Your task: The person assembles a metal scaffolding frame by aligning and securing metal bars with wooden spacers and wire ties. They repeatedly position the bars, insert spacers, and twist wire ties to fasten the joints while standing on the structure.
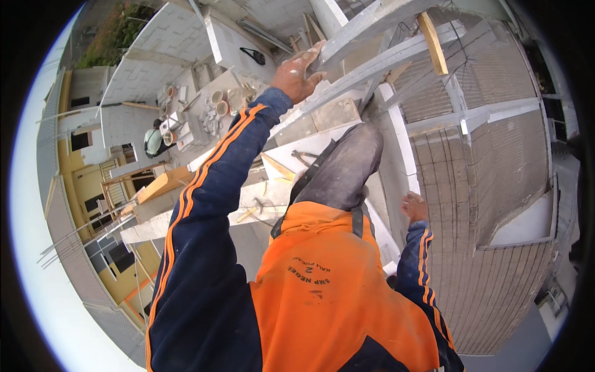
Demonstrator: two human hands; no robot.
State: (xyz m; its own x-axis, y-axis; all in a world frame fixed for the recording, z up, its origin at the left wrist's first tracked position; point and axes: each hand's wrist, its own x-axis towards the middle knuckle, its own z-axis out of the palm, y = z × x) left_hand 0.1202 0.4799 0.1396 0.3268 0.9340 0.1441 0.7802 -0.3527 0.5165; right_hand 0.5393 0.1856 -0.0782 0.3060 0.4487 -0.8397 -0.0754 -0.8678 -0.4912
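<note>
At the upper middle, my left hand (299,75) is closed around a grey roof beam (356,40), fingers over one side and thumb apart on the other. A second grey beam (378,59) runs close below it. My right hand (414,208) is at the right, beside the top of a narrow white wall (403,146). Its fingers are curled; what they hold, if anything, is hidden. My bent leg (347,164) in dusty dark trousers is between the hands, over the wall tops. Pliers-like handles (304,156) lie on a white ledge near my knee.
A short wooden piece (432,43) crosses the beams. Wire mesh (508,161) covers the sloping grey roof at the right. Far below left, a co-worker (153,139) is near buckets (217,97) and blocks. A wooden plank (162,184) and a concrete ledge (145,230) are at the left.
</note>
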